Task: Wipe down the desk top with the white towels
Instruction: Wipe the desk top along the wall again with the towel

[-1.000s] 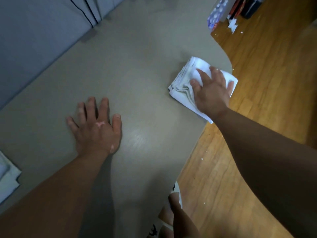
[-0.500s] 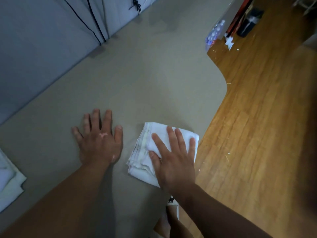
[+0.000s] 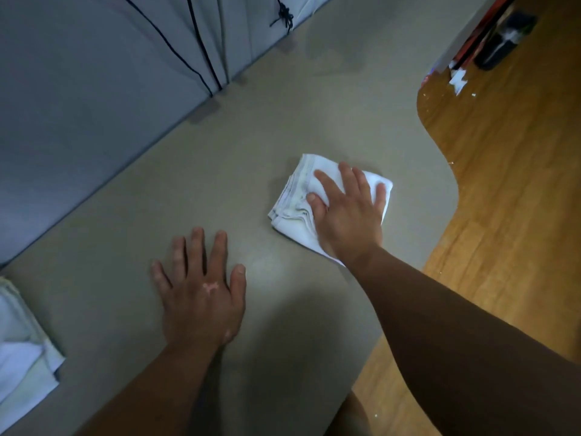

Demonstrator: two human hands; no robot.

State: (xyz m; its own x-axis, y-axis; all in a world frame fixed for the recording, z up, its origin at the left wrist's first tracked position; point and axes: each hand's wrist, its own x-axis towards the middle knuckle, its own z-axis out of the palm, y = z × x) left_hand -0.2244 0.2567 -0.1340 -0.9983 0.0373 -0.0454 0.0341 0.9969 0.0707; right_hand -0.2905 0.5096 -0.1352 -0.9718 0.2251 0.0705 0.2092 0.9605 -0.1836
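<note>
Since half a second earlier, the right hand (image 3: 349,215) and the folded white towel (image 3: 290,215) beneath it have travelled away from the person. They have gone from a position close beside the left hand (image 3: 201,294), near the front edge, to one farther in on the desk top (image 3: 283,105). The left hand keeps its place.

The right hand lies flat on the towel, palm down, fingers straight and spread, pressing rather than grasping. The thumb rests on the cloth at its left side. The towel sits directly under the palm and fingers. Its stacked, layered edges project to the left of the thumb, a far corner extends just beyond the fingertips, and a narrow strip shows past the little finger. The near corner emerges beside the wrist. The whole towel is on the desk surface, apart from the curved right edge.

The left hand is flat on the bare desk, palm down, fingers extended and slightly spread, holding nothing. It lies nearer the person than the towel and to its left, not touching it.

A second pile of white towels (image 3: 22,357) rests on the desk at the left margin of the view, well apart from both hands. A grey partition (image 3: 78,89) with dark cables (image 3: 195,42) borders the desk's far side. Wooden flooring (image 3: 503,215) lies to the right, with white scraps (image 3: 457,81) near its far end.
</note>
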